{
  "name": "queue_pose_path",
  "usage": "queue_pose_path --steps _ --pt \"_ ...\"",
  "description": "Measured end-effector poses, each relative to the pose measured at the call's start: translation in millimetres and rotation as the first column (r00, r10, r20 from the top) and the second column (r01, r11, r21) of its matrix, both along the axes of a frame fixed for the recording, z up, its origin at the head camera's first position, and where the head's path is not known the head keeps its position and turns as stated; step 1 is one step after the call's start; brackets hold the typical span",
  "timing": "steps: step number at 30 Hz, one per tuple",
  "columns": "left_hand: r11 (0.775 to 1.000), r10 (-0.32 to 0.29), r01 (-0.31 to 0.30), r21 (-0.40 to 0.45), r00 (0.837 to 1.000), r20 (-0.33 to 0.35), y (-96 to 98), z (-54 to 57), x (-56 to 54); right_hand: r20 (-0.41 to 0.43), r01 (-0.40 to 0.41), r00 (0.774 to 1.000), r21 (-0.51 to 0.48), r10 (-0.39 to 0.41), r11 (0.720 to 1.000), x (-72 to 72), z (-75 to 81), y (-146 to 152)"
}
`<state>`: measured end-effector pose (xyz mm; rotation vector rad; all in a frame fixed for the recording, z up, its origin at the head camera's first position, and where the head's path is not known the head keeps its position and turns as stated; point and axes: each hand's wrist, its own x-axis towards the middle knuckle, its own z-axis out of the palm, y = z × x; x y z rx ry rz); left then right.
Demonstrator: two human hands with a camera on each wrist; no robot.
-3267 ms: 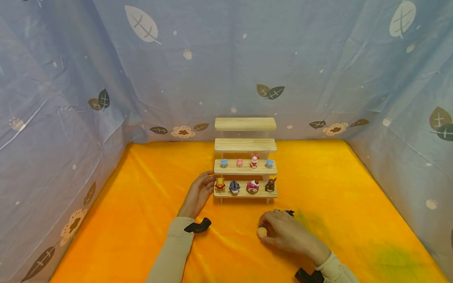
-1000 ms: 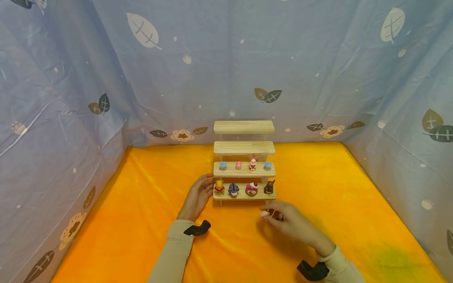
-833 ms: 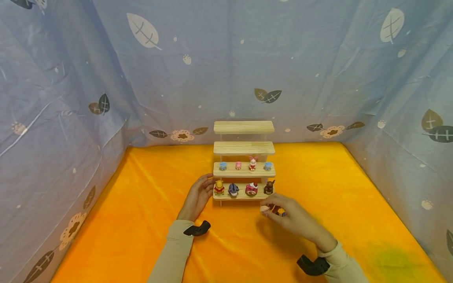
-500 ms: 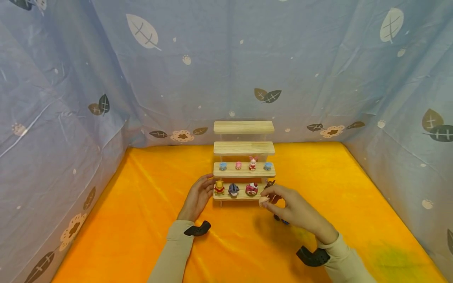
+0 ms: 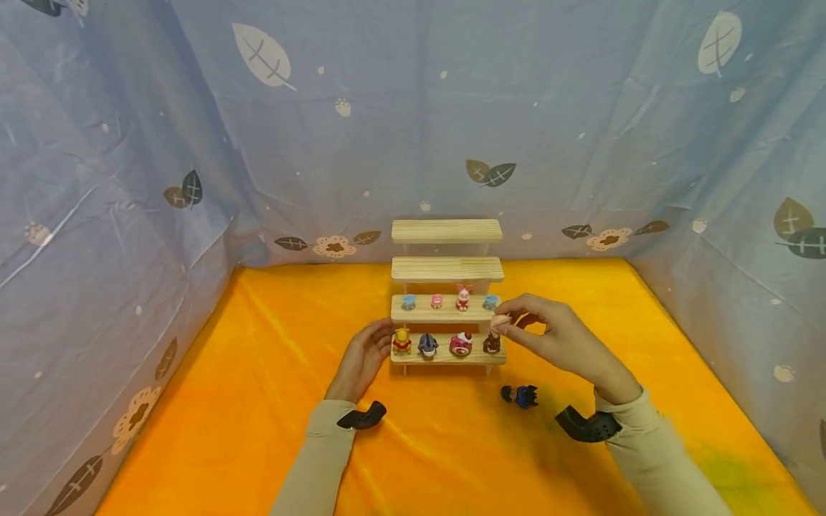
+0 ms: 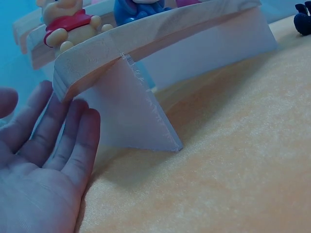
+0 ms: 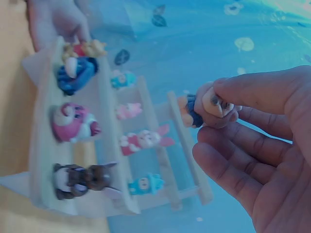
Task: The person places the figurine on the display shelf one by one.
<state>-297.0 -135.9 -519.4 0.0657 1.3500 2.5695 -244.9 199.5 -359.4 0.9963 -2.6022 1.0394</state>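
Note:
My right hand (image 5: pixel 568 333) pinches a small figurine (image 7: pixel 195 108) between thumb and fingers, at the right end of the shelf's second tier from the bottom. Pale feet and blue shorts show on the figurine; my thumb covers part of its head. My left hand (image 5: pixel 361 358), fingers extended, touches the left end of the stepped wooden display shelf (image 5: pixel 447 269) at its lowest tier. On that tier stand a yellow bear in a red shirt (image 5: pixel 402 341), a blue-grey donkey (image 5: pixel 427 345), a pink figurine (image 5: pixel 461 345) and a brown figurine (image 5: pixel 492 344).
The second tier bears a pink piglet figurine (image 5: pixel 463 297), a little pink figurine (image 5: pixel 437 301) and two light blue ones. A dark-haired figurine with a blue cape (image 5: pixel 521 396) lies on the orange cloth (image 5: pixel 258 430) at the right front. A patterned curtain (image 5: pixel 361 143) hangs behind.
My right hand has lifted the pinched figurine from the cloth and carried it up beside the second tier. The caped figurine has come into full view. My left hand has stayed at the shelf.

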Motion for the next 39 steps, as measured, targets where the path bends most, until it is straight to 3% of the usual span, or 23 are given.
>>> queue_pose_path --steps 8,17,30,39 --pt "0.998 0.010 -0.010 -0.055 1.000 0.011 0.3 0.7 0.3 -0.066 0.014 0.998 0.001 -0.014 1.000 -14.3 20.7 4" --pt "0.995 -0.011 0.012 -0.098 1.000 0.013 1.9 1.0 -0.9 -0.035 0.076 0.997 0.015 -0.075 0.997 -31.6 37.2 6" --pt "0.995 -0.013 0.013 -0.095 1.000 -0.006 3.1 2.1 -1.1 -0.044 0.070 0.997 0.005 -0.069 0.998 -54.1 48.2 7" --pt "0.991 0.026 -0.021 -0.129 0.999 0.035 5.5 0.8 -2.4 0.016 0.152 0.988 0.033 -0.152 0.988 -64.6 52.9 3"
